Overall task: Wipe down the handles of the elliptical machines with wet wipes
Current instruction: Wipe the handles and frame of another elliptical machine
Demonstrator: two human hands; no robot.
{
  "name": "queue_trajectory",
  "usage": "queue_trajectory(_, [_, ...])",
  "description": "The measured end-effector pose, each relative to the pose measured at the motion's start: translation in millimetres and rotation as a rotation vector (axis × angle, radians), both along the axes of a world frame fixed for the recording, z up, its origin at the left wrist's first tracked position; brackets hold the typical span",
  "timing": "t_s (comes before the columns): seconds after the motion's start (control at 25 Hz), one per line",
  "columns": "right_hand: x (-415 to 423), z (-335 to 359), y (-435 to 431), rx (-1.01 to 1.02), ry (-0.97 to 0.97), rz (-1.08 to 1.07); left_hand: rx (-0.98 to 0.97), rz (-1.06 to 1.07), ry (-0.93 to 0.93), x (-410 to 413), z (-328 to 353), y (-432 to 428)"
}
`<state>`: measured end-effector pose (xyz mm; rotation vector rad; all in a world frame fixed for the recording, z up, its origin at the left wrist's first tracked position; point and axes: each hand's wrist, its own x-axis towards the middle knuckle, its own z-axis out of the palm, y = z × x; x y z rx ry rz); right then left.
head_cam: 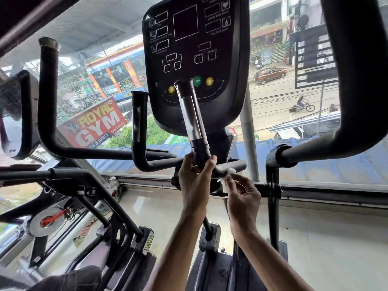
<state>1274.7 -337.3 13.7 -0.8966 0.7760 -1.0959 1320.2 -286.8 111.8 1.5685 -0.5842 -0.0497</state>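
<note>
Gym interior facing a full-width window (273, 127) over a street, where a car (269, 75) and a cyclist (302, 105) show beyond the glass; a "ROYAL GYM" sign (94, 124) hangs outside at left.

Centre: the elliptical's dark console (195, 59), with a green START button and 2 yellow buttons along its lower edge. Below it rise 2 short fixed handles. The left handle (138, 122) stands beside the console's left edge. The right handle (194, 118), bearing a silver sensor strip, tilts toward the camera and covers part of the button row.

The left hand (195, 179) is clenched round the base of the right handle, fingers and thumb wrapped about the tube. The right hand (243, 196), just beside it, pinches a white wipe (227, 174) between thumb and fingertips. The wipe touches the crossbar (238, 165) just right of that handle's base.

2 long levers flank the view: the left lever (47, 97), with a taped tip, and the right lever (357, 80), thick and near, which blocks part of the window.

Lower left: a neighbouring machine (63, 172) with a silver flywheel (46, 222) and a red crank. Pale tiled floor (325, 238) lies beneath.
</note>
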Motion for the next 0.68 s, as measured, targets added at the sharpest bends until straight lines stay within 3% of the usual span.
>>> queue_trajectory(0.2, [7,2,-27,0.215,-0.003,0.000,-0.009,-0.007,0.003,0,-2,1])
queue_trajectory(0.36, [-3,6,-4,0.118,-0.066,0.052,-0.013,0.000,0.005,-1,-2,-2])
queue_trajectory(0.48, [3,4,-9,0.214,-0.099,0.022,-0.004,-0.005,0.014,-1,-2,-2])
queue_trajectory(0.68, [-4,9,4,0.338,-0.331,0.102,0.000,-0.044,0.037,3,-3,2])
